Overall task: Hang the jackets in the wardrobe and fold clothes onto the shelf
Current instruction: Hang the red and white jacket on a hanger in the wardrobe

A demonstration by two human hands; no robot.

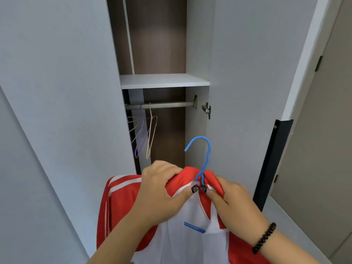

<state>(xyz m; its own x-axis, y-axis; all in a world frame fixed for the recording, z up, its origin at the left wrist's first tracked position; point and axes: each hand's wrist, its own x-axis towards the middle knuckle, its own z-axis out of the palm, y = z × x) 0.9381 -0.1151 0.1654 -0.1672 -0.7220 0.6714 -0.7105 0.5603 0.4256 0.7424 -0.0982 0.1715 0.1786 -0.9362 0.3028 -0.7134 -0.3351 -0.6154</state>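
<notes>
A red jacket [118, 202] with white sleeve stripes and a white lining hangs on a blue hanger [204, 153], held up in front of the open wardrobe. My left hand [162, 191] grips the collar on the left of the hanger's neck. On the other side of the neck, my right hand [230, 197] pinches the collar. The blue hook points up and left, below the metal rail [167, 105]. The hanger's lower bar [194, 227] shows inside the lining.
Several bare hangers, one purple [140, 141] and one beige [150, 138], hang at the rail's left end. A white shelf [163, 80] sits above the rail. The wardrobe doors stand open on both sides, the right one [247, 73] with a hinge [207, 109].
</notes>
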